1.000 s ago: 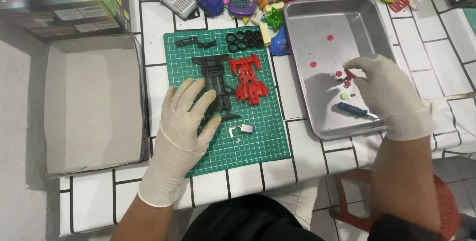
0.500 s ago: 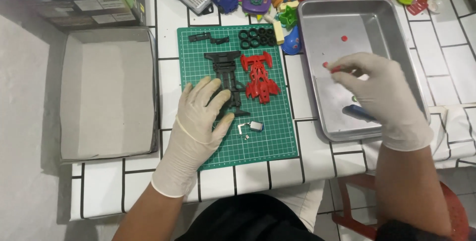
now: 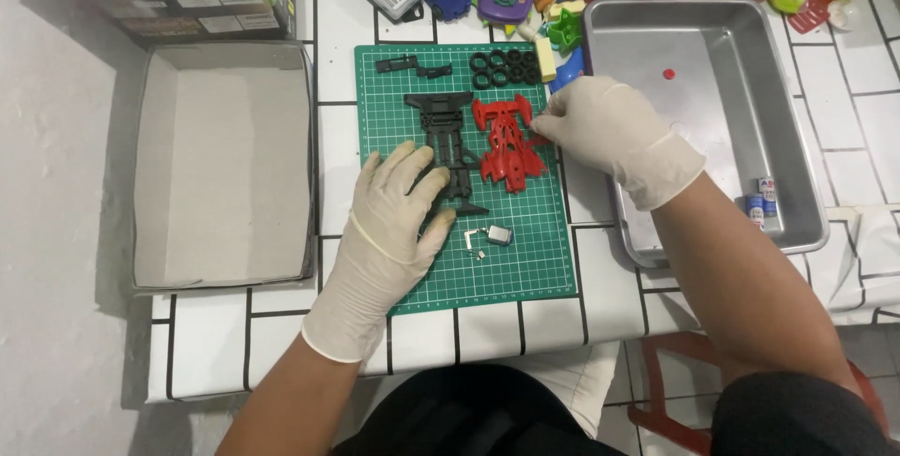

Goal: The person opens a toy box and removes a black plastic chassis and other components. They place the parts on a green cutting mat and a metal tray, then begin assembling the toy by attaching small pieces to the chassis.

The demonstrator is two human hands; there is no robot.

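Now the gloved left hand (image 3: 394, 222) rests flat, fingers spread, on the green mat (image 3: 525, 259), touching the black chassis (image 3: 448, 147); the right hand's (image 3: 600, 128) grip pinches closed beside the red car body (image 3: 504, 142).

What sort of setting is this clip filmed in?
Probably a home hobby bench for building toy model cars. A green cutting mat on a white tiled table holds a black chassis and red body shell, with a metal tray and bright plastic toys beside it.
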